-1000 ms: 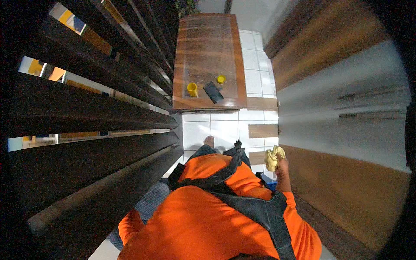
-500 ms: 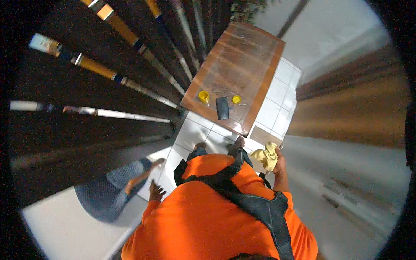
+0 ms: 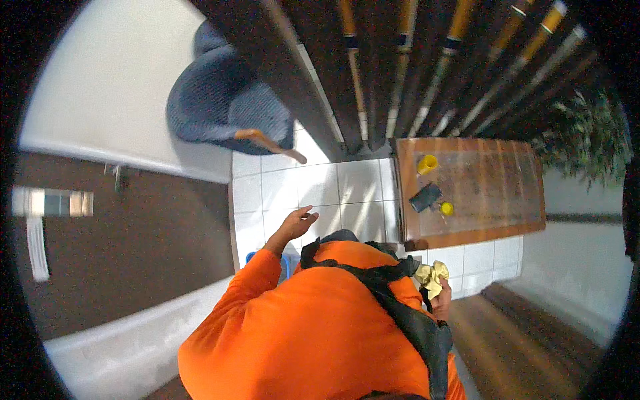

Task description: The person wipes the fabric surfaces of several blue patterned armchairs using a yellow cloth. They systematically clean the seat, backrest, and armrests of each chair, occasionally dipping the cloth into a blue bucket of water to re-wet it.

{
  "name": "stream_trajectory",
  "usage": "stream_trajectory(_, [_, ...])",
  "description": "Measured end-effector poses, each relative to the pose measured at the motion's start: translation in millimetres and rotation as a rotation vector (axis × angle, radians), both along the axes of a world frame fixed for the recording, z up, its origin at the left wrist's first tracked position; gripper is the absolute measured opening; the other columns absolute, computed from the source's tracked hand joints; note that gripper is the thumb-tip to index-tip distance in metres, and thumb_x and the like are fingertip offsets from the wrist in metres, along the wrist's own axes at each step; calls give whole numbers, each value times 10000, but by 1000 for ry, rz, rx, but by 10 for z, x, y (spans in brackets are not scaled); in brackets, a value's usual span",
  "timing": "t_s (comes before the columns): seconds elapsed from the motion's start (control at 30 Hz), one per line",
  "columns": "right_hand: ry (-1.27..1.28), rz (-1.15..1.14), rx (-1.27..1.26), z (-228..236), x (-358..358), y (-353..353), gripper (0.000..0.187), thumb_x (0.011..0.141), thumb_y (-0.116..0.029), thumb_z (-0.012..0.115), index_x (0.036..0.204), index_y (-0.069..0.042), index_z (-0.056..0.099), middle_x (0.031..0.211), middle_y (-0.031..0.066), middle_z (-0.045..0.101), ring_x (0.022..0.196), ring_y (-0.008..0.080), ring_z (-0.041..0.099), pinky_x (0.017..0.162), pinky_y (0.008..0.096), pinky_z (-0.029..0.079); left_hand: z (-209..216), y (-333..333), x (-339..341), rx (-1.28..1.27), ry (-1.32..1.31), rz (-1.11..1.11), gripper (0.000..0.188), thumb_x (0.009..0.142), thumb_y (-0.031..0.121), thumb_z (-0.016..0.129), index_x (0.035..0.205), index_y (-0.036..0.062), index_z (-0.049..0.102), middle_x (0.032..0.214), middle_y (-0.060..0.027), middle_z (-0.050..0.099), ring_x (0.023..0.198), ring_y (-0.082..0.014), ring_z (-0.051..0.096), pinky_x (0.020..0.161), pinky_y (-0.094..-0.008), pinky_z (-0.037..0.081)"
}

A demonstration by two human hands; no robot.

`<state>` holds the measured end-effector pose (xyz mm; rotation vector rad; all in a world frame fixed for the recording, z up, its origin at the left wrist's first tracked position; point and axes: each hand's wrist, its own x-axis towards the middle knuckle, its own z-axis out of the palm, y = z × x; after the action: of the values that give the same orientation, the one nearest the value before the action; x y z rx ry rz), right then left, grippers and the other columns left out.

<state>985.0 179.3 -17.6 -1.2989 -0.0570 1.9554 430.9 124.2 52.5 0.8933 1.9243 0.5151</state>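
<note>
A crumpled yellow cloth [image 3: 433, 277] is bunched in my right hand [image 3: 442, 301], low beside my right hip, with the fingers closed round it. My left hand [image 3: 295, 227] is stretched out over the white tiled floor [image 3: 320, 183], empty, its fingers extended. To the right, a wooden table [image 3: 477, 233] carries a yellow cup [image 3: 427, 164], a small round yellow piece [image 3: 447, 209] and a dark flat rectangular object [image 3: 425, 198] between them. Neither hand touches the table.
A grey-blue armchair [image 3: 220, 93] with wooden arms stands ahead left. Dark vertical slats [image 3: 373, 73] rise behind the table. A leafy plant [image 3: 587, 140] is beyond its far end. A brown door [image 3: 133, 247] lies left. Something blue [image 3: 287, 264] shows under my left arm.
My body has turned left, so the table now lies to the right and the armchair ahead. My left hand has reached farther forward. The cloth stays in my right hand.
</note>
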Motion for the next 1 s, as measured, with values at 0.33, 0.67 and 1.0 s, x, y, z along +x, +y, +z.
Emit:
stream_trajectory(0.33, [108,452,131,760,-523,786,447,1011,-402,506,1298,-62,550,1176,110,669,991,292,679,860,434,580,-287,-2296,475,-105,98,548,710,923,512,577,1371,-37,532,1221,-284,643,1149,-387,631,1019,-426,472])
stream_trajectory(0.67, [-334,1063,168,1683,-1203,1517,358,883,-141,664,1210,-8,601,1081,94,697,937,250,703,790,381,589,-137,-3699,2690,-187,-72,1160,764,890,560,572,1356,-45,542,1300,-289,596,1224,-392,579,1059,-413,430])
stream_trajectory(1.0, [-70,1488,199,1592,-3373,1682,427,973,-315,554,1280,-18,569,1163,138,673,1022,299,670,850,435,565,100,-3408,3686,-346,-92,1524,730,912,525,580,1375,-38,531,1325,-282,584,1223,-403,581,1073,-404,429])
